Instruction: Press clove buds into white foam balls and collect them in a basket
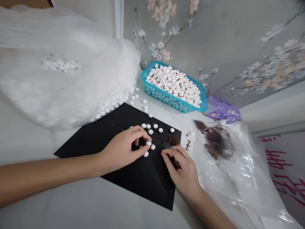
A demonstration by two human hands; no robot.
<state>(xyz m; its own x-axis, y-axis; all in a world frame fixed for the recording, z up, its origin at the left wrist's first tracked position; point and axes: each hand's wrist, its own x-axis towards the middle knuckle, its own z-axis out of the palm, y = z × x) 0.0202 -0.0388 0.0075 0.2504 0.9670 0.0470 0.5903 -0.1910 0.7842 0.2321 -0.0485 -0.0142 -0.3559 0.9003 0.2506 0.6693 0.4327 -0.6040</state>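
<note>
**White beads (pixel 150 131) spread across a black sheet (pixel 140 186)**

Around a dozen small, round, matte white beads lie apart on the sheet, most in a loose scatter near its middle. The left hand (pixel 121 151) curves its fingers around three of them, its thumb just beside the lowest bead. The right hand (pixel 182 170) rests its bent fingers on the sheet, near a small heap of dark reddish-brown flakes (pixel 172 140) at the sheet's right edge. Whether those fingers pinch anything cannot be seen.
</note>
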